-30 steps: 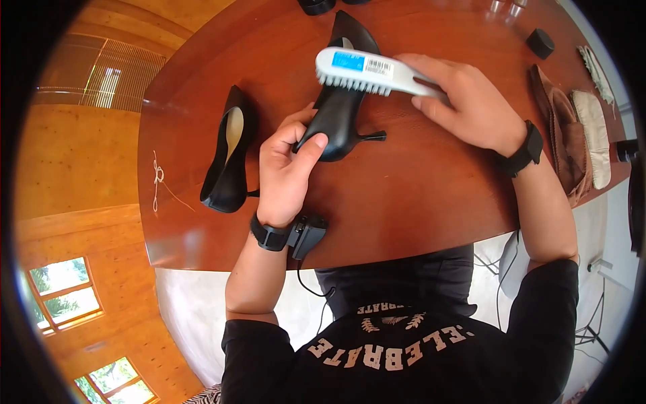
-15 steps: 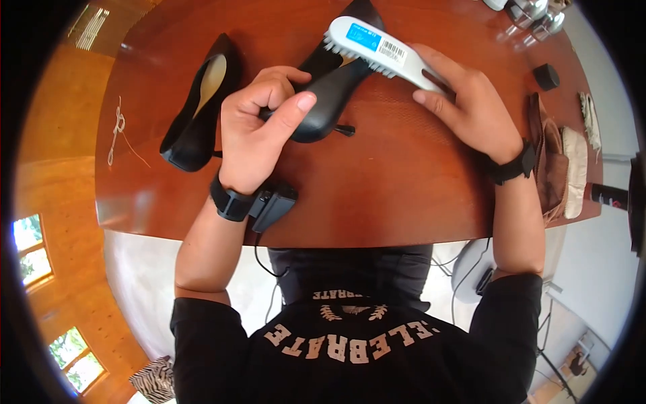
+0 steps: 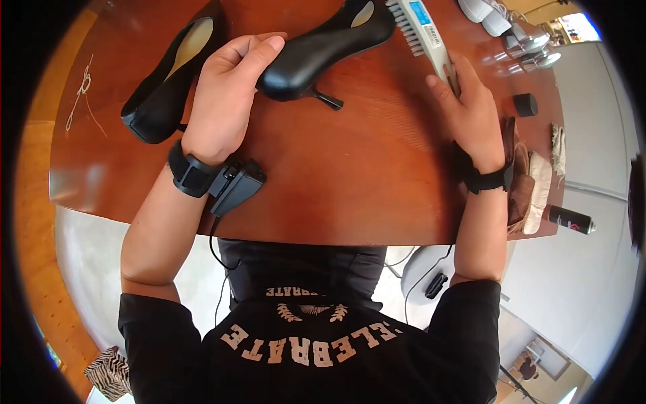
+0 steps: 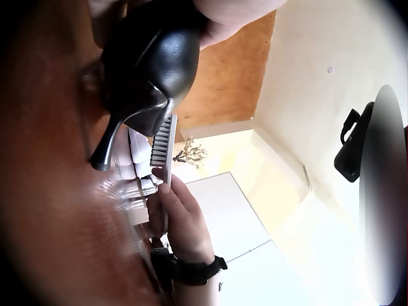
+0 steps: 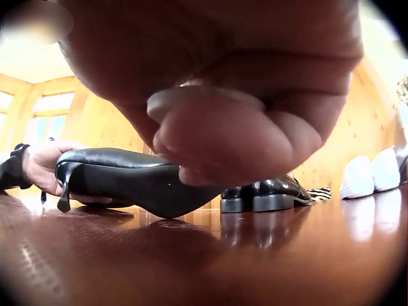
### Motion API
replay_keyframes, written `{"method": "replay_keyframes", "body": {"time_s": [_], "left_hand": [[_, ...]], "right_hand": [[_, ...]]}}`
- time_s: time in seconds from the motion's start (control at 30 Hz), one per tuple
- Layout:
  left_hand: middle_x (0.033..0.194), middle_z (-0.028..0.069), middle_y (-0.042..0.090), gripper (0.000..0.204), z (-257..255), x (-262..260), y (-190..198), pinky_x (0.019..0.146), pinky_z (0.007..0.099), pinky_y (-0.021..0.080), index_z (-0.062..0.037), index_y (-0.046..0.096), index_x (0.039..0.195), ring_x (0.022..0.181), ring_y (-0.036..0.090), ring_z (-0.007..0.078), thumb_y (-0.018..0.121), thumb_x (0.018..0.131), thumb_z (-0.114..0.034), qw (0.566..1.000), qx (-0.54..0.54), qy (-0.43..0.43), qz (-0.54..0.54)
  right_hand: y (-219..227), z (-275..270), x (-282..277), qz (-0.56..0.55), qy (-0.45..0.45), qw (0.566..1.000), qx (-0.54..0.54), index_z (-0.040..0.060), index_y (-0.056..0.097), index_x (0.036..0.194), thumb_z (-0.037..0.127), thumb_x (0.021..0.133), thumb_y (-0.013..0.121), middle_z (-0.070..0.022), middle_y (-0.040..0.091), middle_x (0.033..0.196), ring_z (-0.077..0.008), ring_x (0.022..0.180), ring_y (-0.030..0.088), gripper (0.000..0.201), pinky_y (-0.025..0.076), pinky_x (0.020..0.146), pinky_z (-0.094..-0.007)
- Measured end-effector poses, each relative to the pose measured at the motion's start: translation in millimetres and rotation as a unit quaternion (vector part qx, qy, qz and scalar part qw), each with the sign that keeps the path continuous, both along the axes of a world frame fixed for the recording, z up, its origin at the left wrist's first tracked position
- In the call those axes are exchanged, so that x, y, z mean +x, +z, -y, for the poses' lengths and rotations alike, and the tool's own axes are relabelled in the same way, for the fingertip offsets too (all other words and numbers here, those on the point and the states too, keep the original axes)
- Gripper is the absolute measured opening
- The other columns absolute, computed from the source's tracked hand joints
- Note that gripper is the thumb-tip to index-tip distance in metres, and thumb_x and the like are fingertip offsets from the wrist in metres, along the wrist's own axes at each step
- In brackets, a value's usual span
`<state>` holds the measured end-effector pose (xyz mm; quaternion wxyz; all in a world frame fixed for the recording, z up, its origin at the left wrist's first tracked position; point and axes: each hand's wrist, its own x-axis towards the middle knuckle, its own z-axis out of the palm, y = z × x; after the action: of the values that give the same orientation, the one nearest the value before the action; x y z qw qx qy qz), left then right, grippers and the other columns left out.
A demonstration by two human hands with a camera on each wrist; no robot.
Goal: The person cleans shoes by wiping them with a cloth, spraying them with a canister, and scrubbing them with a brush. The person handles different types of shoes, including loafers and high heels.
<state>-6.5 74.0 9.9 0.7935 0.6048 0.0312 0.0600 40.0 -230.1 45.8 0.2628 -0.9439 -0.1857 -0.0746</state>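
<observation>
The left hand (image 3: 223, 101) is holding a glossy black pointed pump with a slim heel (image 3: 306, 60); its grip is closing around the shoe's back end, the thumb lying along the upper edge. The shoe is lying low over the reddish-brown wooden table (image 3: 323, 182); whether its sole is touching is hard to tell. The right hand (image 3: 471, 121) is gripping the handle of a pale plastic brush with a blue label (image 3: 424, 30), its fingers curling around it, narrowly closed. The bristles are facing the shoe, just beside its side. 1 more black pointed pump with a pale insole (image 3: 158, 101) is lying left of the left hand, and a short black cylinder (image 3: 525, 104) is standing beyond the right hand.
</observation>
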Motion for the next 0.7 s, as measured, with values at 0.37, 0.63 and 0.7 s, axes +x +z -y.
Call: {"method": "replay_keyframes", "body": {"time_s": [0.37, 0.63, 0.7], "left_hand": [[0.12, 0.0116, 0.068, 0.021, 1.0, -7.1, 4.8, 0.092, 0.0264, 0.047, -0.0011, 0.067, 0.087, 0.101, 0.061, 0.01, 0.073, 0.095, -0.02, 0.993, 0.084, -0.074, -0.022], [0.136, 0.0201, 0.062, 0.027, 6.4, -16.2, 17.0, 0.094, 0.0294, 0.046, -0.0058, 0.05, 0.075, 0.108, 0.06, 0.014, 0.07, 0.093, -0.01, 0.986, 0.127, -0.088, 0.07], [0.136, 0.02, 0.062, 0.029, 5.1, -16.7, 18.5, 0.095, 0.029, 0.046, -0.0063, 0.048, 0.075, 0.109, 0.059, 0.0137, 0.07, 0.093, -0.009, 0.985, 0.125, -0.089, 0.074]], "right_hand": [[0.1, -12.3, -9.9, -0.012, 0.096, 0.995, 0.031, 0.0029, 0.059, 0.125, 0.022, 0.088, 0.077, -0.0253, 0.07, 0.096, -0.0412, 0.093, 0.071, 0.045, 0.055, 0.078, -0.0403], [-10.7, 6.6, 8.1, 0.062, 0.021, 0.996, 0.067, 0.0059, 0.055, 0.138, 0.022, 0.093, 0.069, -0.0234, 0.071, 0.1, -0.0363, 0.089, 0.07, 0.05, 0.053, 0.079, -0.0392], [-9.9, 4.4, 8.4, 0.067, 0.045, 0.994, 0.076, 0.0078, 0.053, 0.141, 0.021, 0.094, 0.068, -0.0229, 0.07, 0.101, -0.0337, 0.088, 0.069, 0.051, 0.053, 0.08, -0.0385]]}}
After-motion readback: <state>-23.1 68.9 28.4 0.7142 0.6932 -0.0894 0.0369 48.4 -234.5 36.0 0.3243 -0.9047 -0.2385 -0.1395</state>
